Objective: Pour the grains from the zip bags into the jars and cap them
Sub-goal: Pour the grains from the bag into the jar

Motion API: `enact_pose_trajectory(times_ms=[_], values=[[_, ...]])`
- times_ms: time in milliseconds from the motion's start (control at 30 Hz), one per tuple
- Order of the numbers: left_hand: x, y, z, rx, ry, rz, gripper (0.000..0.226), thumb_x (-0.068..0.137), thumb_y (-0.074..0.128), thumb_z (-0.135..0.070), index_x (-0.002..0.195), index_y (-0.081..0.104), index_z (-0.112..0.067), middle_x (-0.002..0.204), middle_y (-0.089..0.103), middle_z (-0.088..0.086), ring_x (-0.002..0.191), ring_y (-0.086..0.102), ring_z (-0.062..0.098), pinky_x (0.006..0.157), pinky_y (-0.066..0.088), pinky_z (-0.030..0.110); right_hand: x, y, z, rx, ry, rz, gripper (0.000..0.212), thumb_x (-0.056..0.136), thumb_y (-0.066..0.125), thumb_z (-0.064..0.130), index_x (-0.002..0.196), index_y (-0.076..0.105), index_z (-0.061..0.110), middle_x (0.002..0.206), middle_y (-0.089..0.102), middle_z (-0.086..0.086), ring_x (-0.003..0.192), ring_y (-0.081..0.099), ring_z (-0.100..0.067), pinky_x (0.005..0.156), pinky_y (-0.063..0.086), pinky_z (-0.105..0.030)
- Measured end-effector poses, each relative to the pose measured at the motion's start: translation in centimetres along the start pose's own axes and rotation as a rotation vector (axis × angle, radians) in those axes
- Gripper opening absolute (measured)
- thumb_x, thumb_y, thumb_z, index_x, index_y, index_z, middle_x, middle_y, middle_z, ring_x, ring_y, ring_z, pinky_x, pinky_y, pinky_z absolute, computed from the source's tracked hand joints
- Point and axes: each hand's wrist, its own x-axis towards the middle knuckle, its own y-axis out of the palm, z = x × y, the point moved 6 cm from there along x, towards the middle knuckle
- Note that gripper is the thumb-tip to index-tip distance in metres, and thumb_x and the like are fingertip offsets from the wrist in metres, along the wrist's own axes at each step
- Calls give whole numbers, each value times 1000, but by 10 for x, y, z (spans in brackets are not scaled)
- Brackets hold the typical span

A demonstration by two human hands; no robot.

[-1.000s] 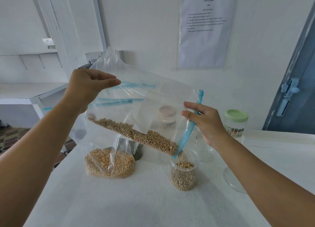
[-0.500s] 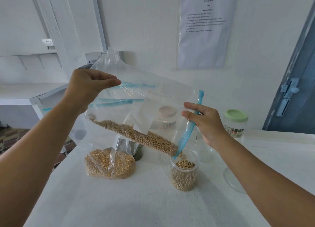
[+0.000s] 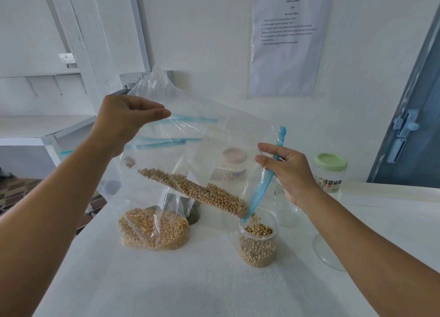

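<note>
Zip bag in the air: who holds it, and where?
Both hands: left hand pinches the zip bag's raised bottom corner; right hand grips its blue zipper edge.

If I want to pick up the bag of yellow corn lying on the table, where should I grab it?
Probably by the loose, empty plastic at the top of the corn bag, coming down from above. The kernels have slumped into a heavy heap at the bottom on the table, so the crumpled clear part standing up above them gives your fingers something thin to pinch.

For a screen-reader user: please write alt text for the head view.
Two hands tilt a clear zip bag so beans fall into an open jar on a white table. The left hand lifts the bag's bottom; the right hand holds its blue zip edge.
</note>
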Motion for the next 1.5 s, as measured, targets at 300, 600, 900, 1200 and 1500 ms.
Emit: enact_pose_trajectory(times_ms=[300, 600, 900, 1200, 1500], values=[[4, 4, -3, 8, 3, 12, 21, 75, 89, -32, 92, 82, -21, 87, 79, -9, 80, 69, 4, 78, 51, 18, 0, -3, -3, 8, 17, -9, 32, 81, 87, 13, 112, 82, 21, 107, 77, 18, 91, 67, -8, 96, 57, -28], [3, 8, -5, 32, 13, 20, 22, 76, 90, -30, 93, 82, -19, 84, 78, -15, 75, 68, -6, 80, 49, 18, -3, -5, -5, 16, 25, -13, 31, 82, 86, 12, 110, 81, 22, 107, 76, 15, 85, 65, -8, 97, 57, -29], [3, 9, -7, 39, 19, 35, 16, 76, 89, -30, 89, 81, -23, 83, 78, -16, 74, 68, -6, 82, 49, 20, -2, -5, -5, 19, 22, -14, 30, 82, 86, 11, 109, 81, 22, 104, 77, 18, 87, 67, -6, 97, 57, -30], [4, 12, -7, 57, 16, 45, 15, 76, 88, -33, 88, 81, -27, 80, 77, -17, 75, 68, -4, 84, 50, 21, -1, -7, -6, 31, 26, -16, 30, 82, 86, 11, 109, 82, 24, 111, 77, 14, 93, 67, -10, 99, 57, -30], [6, 10, -9, 64, 23, 42, 19, 77, 87, -35, 91, 81, -25, 81, 77, -17, 75, 68, -6, 83, 50, 21, 0, -6, -5, 35, 20, -14, 28, 82, 85, 11, 107, 82, 25, 113, 77, 14, 90, 66, -10, 97, 57, -30]])
